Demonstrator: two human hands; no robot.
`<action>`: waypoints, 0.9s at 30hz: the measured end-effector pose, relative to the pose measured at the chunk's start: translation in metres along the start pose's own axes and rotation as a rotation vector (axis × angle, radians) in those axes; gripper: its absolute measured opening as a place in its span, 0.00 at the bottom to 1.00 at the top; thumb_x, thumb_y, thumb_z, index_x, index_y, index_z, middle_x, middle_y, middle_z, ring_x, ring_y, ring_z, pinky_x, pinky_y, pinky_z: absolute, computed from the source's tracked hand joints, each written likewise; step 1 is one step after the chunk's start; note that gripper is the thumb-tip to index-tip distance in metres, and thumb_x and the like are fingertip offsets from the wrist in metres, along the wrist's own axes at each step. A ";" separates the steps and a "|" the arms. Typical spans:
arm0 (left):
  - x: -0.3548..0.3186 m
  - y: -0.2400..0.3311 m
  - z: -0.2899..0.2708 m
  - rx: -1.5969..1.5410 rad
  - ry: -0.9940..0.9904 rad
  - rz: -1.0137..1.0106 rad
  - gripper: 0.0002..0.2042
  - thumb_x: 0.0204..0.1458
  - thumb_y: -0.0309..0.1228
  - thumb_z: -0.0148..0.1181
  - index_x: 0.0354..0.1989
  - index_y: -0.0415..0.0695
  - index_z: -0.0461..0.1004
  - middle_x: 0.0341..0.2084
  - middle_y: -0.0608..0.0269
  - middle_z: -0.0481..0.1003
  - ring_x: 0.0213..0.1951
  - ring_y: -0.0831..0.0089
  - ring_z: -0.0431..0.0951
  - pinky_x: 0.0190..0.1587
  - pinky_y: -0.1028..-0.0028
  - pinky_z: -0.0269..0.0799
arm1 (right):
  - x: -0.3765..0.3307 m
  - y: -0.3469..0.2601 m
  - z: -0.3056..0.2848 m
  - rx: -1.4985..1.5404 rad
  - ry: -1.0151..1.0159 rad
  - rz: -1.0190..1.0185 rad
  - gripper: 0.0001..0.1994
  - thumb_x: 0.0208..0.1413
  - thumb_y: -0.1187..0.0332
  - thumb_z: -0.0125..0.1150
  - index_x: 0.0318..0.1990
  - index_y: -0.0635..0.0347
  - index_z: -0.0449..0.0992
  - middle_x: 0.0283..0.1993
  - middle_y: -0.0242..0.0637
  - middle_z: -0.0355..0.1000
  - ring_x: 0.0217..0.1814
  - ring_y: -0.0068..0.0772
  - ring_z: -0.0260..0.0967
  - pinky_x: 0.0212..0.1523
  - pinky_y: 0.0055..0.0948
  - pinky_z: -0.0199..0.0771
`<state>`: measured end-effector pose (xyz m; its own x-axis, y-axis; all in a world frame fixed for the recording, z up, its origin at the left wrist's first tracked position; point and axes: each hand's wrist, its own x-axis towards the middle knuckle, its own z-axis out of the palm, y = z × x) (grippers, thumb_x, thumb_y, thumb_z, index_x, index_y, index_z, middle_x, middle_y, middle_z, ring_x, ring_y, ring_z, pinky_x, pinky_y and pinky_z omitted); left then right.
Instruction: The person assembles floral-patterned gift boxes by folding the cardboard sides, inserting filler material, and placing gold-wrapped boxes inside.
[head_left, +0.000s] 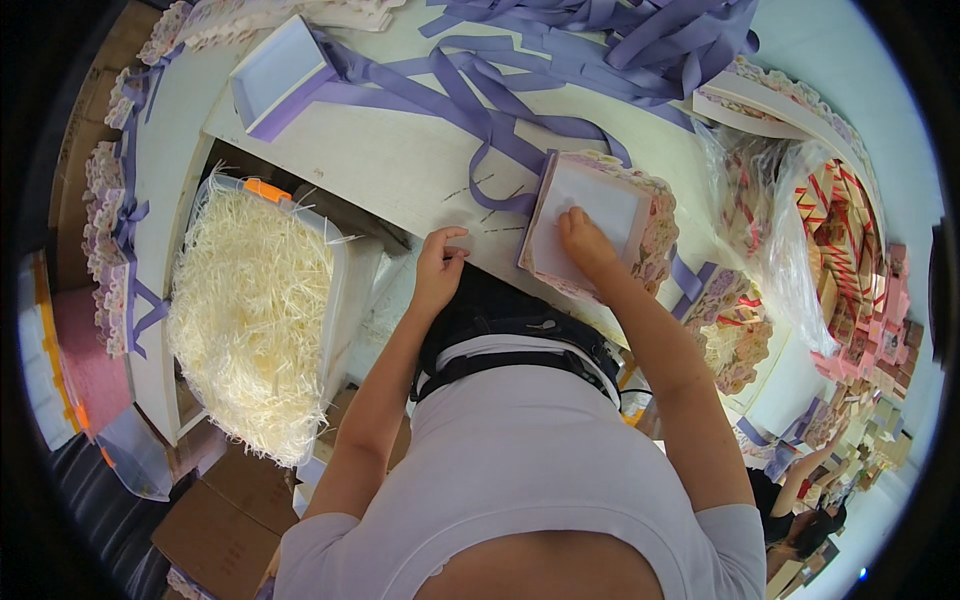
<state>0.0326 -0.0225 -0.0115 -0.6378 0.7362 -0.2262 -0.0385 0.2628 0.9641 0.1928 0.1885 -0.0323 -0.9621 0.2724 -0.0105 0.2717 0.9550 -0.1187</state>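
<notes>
My right hand (585,240) reaches into a shallow open gift box (612,195), its bent fingers bunched together against the pale inside. Whether anything is between those fingertips is hidden. Scalloped floral trim borders the box, and purple shows along its left side. My left hand (438,268) hovers by the table's near edge, left of the box. Its fingers are loosely curled, the thumb stands apart, and it holds nothing. Purple ribbon (490,195) trails over the white table (390,165) up to the box.
A plastic bin (338,290) heaped with cream shredded filler (255,310) sits at my left. A purple-sided box piece (285,80) lies at the far left. Ribbons (660,45) pile at the back. Clear plastic wrap (800,220) and stacked small boxes stand right, where another person (800,510) is partly visible.
</notes>
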 end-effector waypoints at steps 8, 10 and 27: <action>-0.003 -0.001 -0.004 0.039 0.022 0.015 0.16 0.43 0.14 0.44 0.41 0.41 0.65 0.40 0.58 0.63 0.33 0.71 0.74 0.34 0.77 0.69 | 0.007 -0.004 -0.005 -0.146 0.052 -0.119 0.09 0.44 0.71 0.47 0.35 0.58 0.64 0.30 0.40 0.61 0.33 0.38 0.66 0.29 0.32 0.70; -0.004 -0.002 -0.008 0.041 0.044 0.029 0.16 0.43 0.13 0.45 0.41 0.41 0.66 0.39 0.57 0.63 0.33 0.70 0.74 0.32 0.78 0.70 | 0.007 0.000 -0.010 -0.038 0.042 -0.100 0.08 0.44 0.72 0.47 0.35 0.59 0.65 0.30 0.40 0.62 0.33 0.37 0.66 0.28 0.32 0.70; 0.003 0.018 -0.011 -0.033 -0.277 -0.224 0.16 0.45 0.19 0.47 0.45 0.41 0.61 0.39 0.58 0.68 0.34 0.72 0.73 0.36 0.78 0.68 | -0.081 0.168 0.000 0.656 0.216 1.060 0.09 0.43 0.65 0.58 0.22 0.62 0.70 0.15 0.28 0.63 0.18 0.19 0.61 0.21 0.21 0.62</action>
<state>0.0219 -0.0222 0.0067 -0.3782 0.8048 -0.4574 -0.1811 0.4202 0.8892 0.3162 0.3270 -0.0511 -0.2398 0.9389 -0.2470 0.7830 0.0366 -0.6210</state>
